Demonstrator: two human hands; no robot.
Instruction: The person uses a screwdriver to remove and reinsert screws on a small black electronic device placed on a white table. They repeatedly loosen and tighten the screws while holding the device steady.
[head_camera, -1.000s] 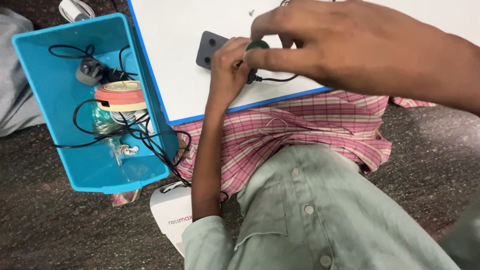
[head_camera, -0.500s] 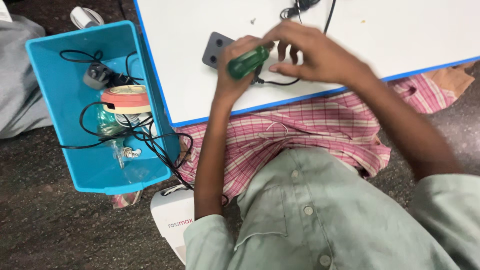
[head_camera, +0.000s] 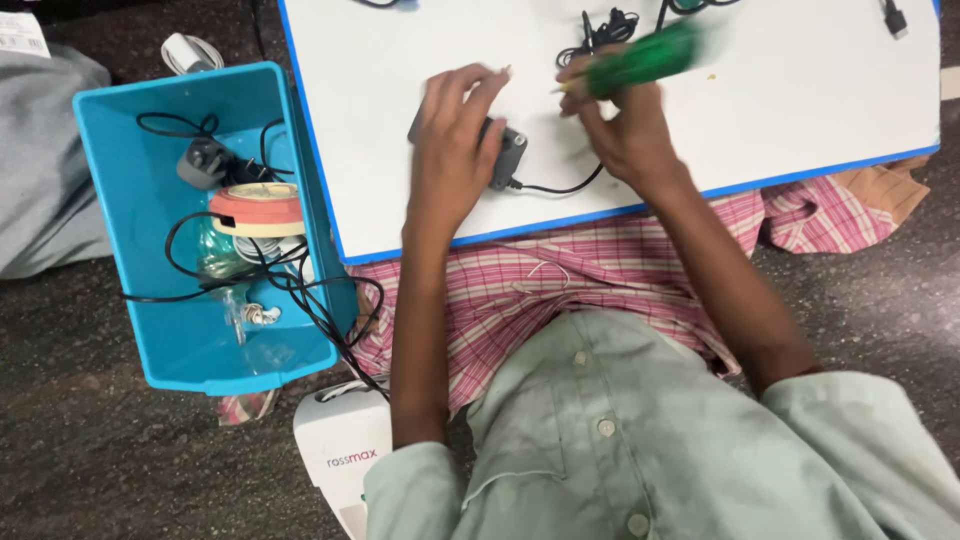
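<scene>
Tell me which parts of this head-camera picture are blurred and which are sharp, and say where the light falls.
Head view: the green-handled tool in the right hand is smeared by motion; the left hand on the dark adapter is slightly soft; the blue bin and its cables look sharp; the white board is evenly lit, with only soft shadows under the hands.

white blue-edged board (head_camera: 800, 110) — grey adapter (head_camera: 505, 155), black cables (head_camera: 600, 25) | floor (head_camera: 90, 450) — blue bin (head_camera: 140, 290)
</scene>
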